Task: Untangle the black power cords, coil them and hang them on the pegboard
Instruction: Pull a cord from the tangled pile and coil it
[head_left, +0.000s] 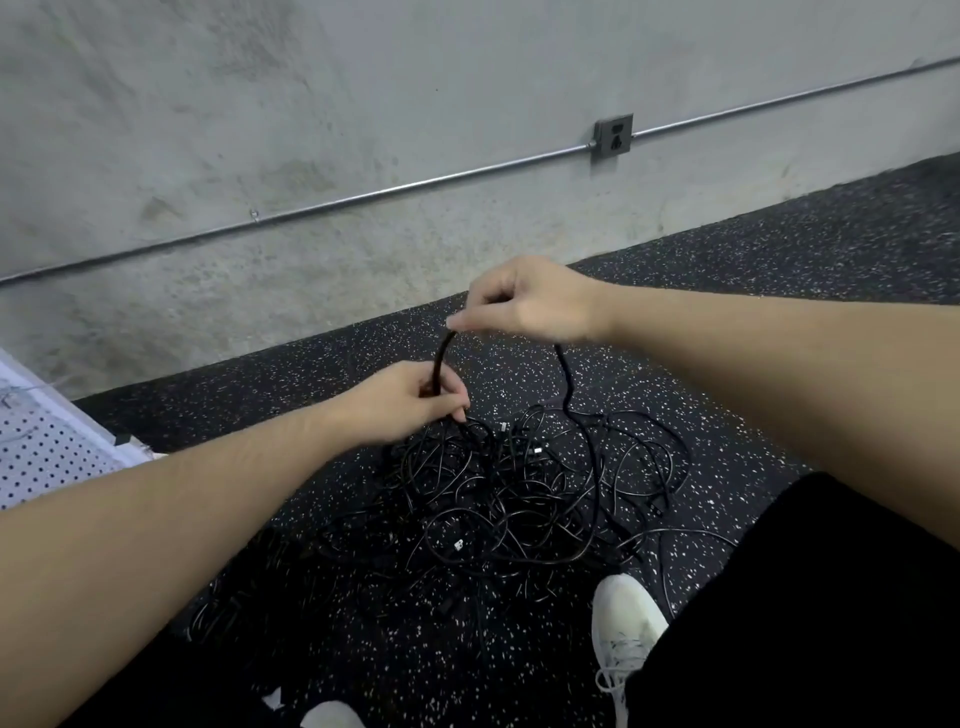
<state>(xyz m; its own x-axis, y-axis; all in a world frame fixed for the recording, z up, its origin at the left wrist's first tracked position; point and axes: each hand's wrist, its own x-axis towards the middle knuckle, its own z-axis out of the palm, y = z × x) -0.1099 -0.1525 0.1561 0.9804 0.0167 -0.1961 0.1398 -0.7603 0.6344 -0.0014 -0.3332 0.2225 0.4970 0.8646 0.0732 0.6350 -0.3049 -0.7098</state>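
Both hands are up over the cord pile (519, 499), which lies in a loose black tangle on the speckled floor (779, 291) between the person's feet. The right hand (535, 306) has its fingers curled and thumb pressed down, pinching one cord (442, 356) at its highest point; from under that hand a strand drops back down into the pile. The left hand (410, 402) sits lower and nearer the heap, fingers closed round the same cord just below, so a short arch of it runs between the two hands. A few small white tags or plug tips show among the loops, but they are too small to read, if they carry any writing at all. A white pegboard (36, 452) leans at the far left edge, apart from the pile. On the concrete wall (260, 130) a grey outlet (613, 136) sits on a metal conduit (363, 196). A white shoe (626, 629) stands just beside the tangle's near right edge.
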